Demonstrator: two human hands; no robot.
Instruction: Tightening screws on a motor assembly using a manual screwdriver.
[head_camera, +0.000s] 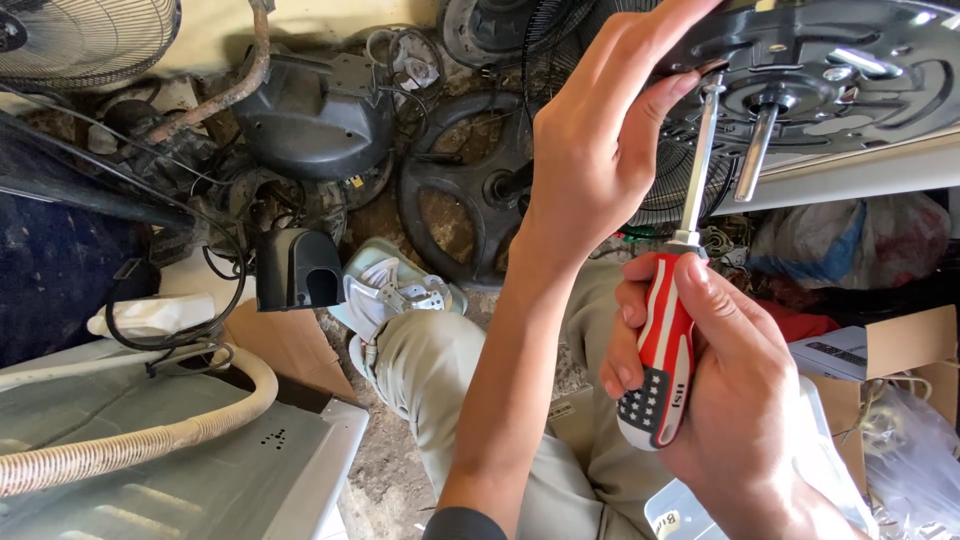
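While the right hand (720, 370) grips a red-striped screwdriver (668, 330), tip up at 1 o'clock | left hand (600, 140) steadies black fan housing (830, 70) | metal shaft (755, 150) beside tip.

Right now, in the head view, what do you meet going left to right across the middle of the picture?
Corrugated hose → black plastic housing → grey fan part → left hand → screwdriver, gripped by the right hand → cardboard box.
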